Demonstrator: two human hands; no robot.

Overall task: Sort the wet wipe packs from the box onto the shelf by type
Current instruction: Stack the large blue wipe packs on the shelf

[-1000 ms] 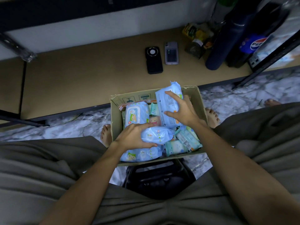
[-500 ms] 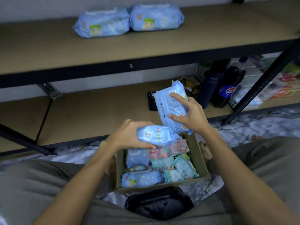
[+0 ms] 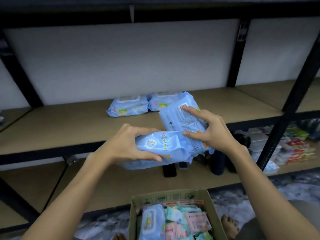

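My left hand (image 3: 124, 144) grips a light blue wet wipe pack (image 3: 166, 148) with a round "Baby" label, held level in front of the shelf board (image 3: 69, 125). My right hand (image 3: 213, 130) holds a second blue pack (image 3: 180, 116), tilted, its printed back toward me, touching the first pack. Two blue packs with a green cartoon face, one (image 3: 128, 108) beside the other (image 3: 157, 103), lie side by side on the shelf behind my hands. The cardboard box (image 3: 133, 220) sits low in view, holding blue, teal and pink packs.
Black metal uprights (image 3: 290, 104) frame the shelf unit. On the lower shelf stand a dark bottle (image 3: 218, 163), a black phone (image 3: 169, 170) and colourful packets (image 3: 297, 149) at the right. My bare foot (image 3: 228, 226) rests on the marble floor beside the box.
Both hands rose from the box to shelf height, each carrying its pack. My view tilted upward, so the box dropped to the bottom edge.
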